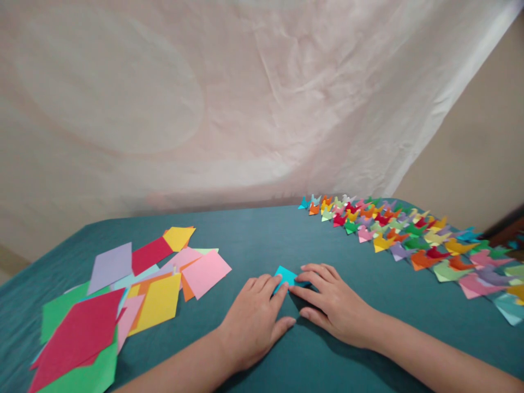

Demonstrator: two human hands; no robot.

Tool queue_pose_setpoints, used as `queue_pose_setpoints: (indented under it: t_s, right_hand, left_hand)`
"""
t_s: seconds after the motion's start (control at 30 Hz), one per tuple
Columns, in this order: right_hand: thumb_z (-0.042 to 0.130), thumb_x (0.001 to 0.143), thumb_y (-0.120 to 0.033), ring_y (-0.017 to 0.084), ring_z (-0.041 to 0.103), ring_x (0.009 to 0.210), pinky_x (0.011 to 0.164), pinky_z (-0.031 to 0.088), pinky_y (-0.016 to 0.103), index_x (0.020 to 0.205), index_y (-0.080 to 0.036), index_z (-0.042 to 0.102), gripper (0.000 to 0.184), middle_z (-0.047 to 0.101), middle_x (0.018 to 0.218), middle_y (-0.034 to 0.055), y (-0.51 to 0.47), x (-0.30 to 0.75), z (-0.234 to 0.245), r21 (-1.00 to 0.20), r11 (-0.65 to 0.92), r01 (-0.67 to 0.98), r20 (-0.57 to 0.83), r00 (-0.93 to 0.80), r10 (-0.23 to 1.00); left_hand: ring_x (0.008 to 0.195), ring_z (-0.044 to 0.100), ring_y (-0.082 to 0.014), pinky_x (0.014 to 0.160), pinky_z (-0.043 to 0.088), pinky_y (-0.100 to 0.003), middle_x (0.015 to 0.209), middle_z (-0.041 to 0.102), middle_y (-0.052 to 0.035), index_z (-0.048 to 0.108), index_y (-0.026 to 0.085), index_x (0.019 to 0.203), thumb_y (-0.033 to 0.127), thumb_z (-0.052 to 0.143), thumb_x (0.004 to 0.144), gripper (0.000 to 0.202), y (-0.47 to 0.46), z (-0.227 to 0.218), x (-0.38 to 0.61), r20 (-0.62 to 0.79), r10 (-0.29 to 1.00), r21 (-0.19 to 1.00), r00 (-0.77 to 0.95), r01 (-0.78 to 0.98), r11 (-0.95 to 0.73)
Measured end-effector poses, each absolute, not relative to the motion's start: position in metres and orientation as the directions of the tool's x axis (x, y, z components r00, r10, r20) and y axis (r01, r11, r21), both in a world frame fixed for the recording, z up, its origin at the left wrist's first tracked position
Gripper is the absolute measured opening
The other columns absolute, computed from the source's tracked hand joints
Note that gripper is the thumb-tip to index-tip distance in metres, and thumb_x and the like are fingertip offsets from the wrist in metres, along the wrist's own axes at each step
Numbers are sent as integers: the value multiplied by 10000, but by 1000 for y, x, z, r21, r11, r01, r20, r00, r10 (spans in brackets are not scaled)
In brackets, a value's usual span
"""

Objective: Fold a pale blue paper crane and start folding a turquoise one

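Note:
A small piece of bright blue origami paper [287, 276] lies on the teal tablecloth between my two hands. Its lower part is hidden by fingers, so I cannot tell all of its folds. My left hand [256, 316] rests flat with the fingertips on the paper's left side and the thumb apart from it. From the right, my right hand [333, 303] touches the paper's right side with its fingertips. Its fingers are extended and apart, and the thumb is on the cloth.
Loose colored paper squares [159, 300] lie overlapping on the left. Rows of small folded paper birds [409, 234] stand along the right side. The teal tablecloth [245, 234] reaches back to a pale hanging sheet [229, 109].

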State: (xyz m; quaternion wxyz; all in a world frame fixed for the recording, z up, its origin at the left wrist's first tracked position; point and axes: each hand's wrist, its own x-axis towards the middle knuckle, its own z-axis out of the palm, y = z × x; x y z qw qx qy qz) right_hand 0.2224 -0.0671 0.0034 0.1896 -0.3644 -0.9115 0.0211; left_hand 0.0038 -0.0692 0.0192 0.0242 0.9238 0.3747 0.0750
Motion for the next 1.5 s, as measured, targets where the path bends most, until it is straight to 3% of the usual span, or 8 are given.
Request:
queue_pose_setpoints:
  t_s: [0.2, 0.47, 0.77, 1.03, 1.3, 1.5]
  right_hand:
    - [517, 875, -408, 289, 394, 1194, 979, 312, 505, 1222, -253, 536, 381, 568, 1137, 95, -68, 223, 5, -142, 738, 660, 278, -689, 670]
    - [532, 870, -397, 280, 420, 1181, 993, 304, 506, 1200, -256, 561, 361, 592, 1092, 91, -69, 222, 10, -130, 739, 661, 297, -685, 666]
    - [532, 880, -361, 256, 450, 1150, 1000, 301, 466, 1022, -255, 673, 226, 617, 1012, 56, -66, 228, 14, -140, 684, 716, 307, -625, 718]
    - [545, 876, -352, 253, 460, 1124, 965, 329, 437, 899, -233, 709, 204, 618, 976, 54, -64, 238, 22, -73, 664, 744, 274, -625, 731]
    - [586, 849, -317, 242, 493, 1070, 930, 362, 430, 885, -206, 700, 164, 622, 963, 53, -62, 245, 22, -48, 681, 731, 253, -651, 716]
    - [541, 867, -232, 215, 519, 1027, 936, 366, 410, 959, -173, 666, 166, 630, 990, 65, -64, 240, 13, -100, 700, 707, 336, -638, 693]
  left_hand:
    - [1171, 436, -288, 954, 367, -436, 1310, 480, -108, 446, 175, 1276, 458, 478, 875, 492, -69, 19, 4, 100, 704, 107, 703, 696, -710]
    - [1168, 436, -290, 949, 375, -440, 1305, 482, -112, 450, 173, 1274, 456, 483, 874, 492, -68, 22, 5, 86, 700, 110, 709, 691, -714]
    - [1177, 426, -290, 961, 366, -440, 1309, 478, -105, 459, 175, 1270, 479, 462, 879, 495, -67, 20, 5, 77, 697, 105, 713, 689, -717]
    - [1189, 418, -291, 966, 360, -442, 1329, 463, -106, 447, 183, 1285, 481, 448, 885, 499, -67, 21, 5, 53, 698, 104, 714, 691, -715]
    - [1195, 412, -294, 974, 354, -448, 1340, 454, -104, 442, 189, 1293, 482, 443, 887, 500, -67, 20, 4, 55, 702, 104, 710, 695, -712]
    - [1186, 419, -293, 964, 364, -441, 1330, 461, -103, 439, 189, 1296, 481, 442, 888, 501, -67, 20, 5, 68, 692, 90, 718, 687, -721]
